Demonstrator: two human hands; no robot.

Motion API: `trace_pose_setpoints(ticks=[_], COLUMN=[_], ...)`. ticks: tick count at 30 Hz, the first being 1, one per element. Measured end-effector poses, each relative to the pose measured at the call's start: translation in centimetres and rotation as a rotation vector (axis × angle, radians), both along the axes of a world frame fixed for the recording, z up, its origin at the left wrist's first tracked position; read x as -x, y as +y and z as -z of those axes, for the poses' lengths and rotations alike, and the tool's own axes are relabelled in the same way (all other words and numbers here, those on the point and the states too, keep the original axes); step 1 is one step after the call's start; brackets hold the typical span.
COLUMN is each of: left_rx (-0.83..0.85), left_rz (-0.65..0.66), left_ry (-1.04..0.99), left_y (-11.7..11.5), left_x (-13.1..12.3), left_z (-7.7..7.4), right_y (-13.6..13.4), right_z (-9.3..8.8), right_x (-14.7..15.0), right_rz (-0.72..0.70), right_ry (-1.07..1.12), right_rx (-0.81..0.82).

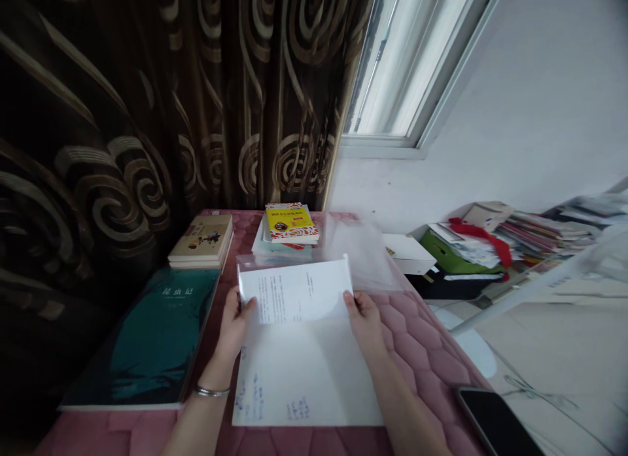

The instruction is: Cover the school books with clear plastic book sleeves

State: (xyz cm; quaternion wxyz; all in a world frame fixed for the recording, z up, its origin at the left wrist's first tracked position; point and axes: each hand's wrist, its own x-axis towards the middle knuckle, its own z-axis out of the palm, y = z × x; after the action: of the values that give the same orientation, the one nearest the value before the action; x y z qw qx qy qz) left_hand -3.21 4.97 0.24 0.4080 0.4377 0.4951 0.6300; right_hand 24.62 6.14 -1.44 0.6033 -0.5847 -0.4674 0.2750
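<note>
- Gripping a printed sheet (294, 290) by its edges, left hand (234, 325) and right hand (364, 322) each closed on it
- Lying across a clear plastic sleeve (360, 246), the sheet is sitting at twelve o'clock from a page with blue handwriting (304, 384) on the pink quilted surface (422, 345)

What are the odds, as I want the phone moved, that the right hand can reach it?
Probably good: only pink quilted cover lies between the right hand and the phone, though that hand must first release the paper in the plastic sleeve.

Glossy clear plastic sleeve (360, 246), matt white paper (294, 291) inside
Quilted pink cloth mat (422, 341) with soft sheen; near right, phone (493, 422) in smooth glossy glass; near left, polished metal bangle (212, 392); far left, lustrous cloth curtain (98, 116).
</note>
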Motion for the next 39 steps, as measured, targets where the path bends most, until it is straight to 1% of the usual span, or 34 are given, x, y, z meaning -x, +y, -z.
trace_pose_setpoints(ticks=[3, 6, 10, 13, 16, 21, 24, 28, 32, 36, 39], left_rx=[-0.014, -0.019, -0.004, 0.003, -0.007, -0.011, -0.022, -0.027, -0.010, 0.001, -0.005], left_rz=[-0.007, -0.016, -0.025, -0.028, -0.030, 0.040, 0.028, -0.002, -0.020, 0.015, 0.034], left_ry=[0.009, 0.026, 0.048, 0.061, 0.057, -0.013, -0.011, 0.026, 0.067, 0.057, 0.030], left_y=[0.31, 0.57, 0.65, 0.59, 0.34, -0.16, -0.08, 0.29, 0.42, 0.18, 0.05], left_x=[0.01, -0.07, -0.22, -0.28, -0.24, -0.13, -0.18, -0.26, -0.24, -0.19, -0.21], left_z=[0.31, 0.53, 0.66, 0.71, 0.57, 0.02, -0.02, 0.27, 0.42, 0.11, -0.13], right_y=[-0.31, -0.53, -0.42, -0.24, -0.11, -0.11, -0.29, -0.41, -0.24, -0.16, -0.20], right_z=[-0.32, -0.45, -0.20, 0.05, 0.25, 0.29, -0.02, -0.30, 0.00, 0.19, 0.11], right_x=[0.03, -0.23, -0.45, -0.41, -0.29, -0.02, 0.07, 0.01, -0.05, -0.05, -0.28], right_rz=[-0.003, -0.038, -0.059, -0.042, -0.012, 0.034, 0.014, -0.019, -0.023, -0.001, -0.025], right_ry=[0.003, 0.028, 0.078, 0.066, 0.025, -0.001, 0.049, 0.125, 0.100, 0.055, 0.091], right_rx=[-0.006, -0.024, -0.016, -0.019, -0.014, -0.016, -0.039, -0.052, -0.041, -0.051, -0.052])
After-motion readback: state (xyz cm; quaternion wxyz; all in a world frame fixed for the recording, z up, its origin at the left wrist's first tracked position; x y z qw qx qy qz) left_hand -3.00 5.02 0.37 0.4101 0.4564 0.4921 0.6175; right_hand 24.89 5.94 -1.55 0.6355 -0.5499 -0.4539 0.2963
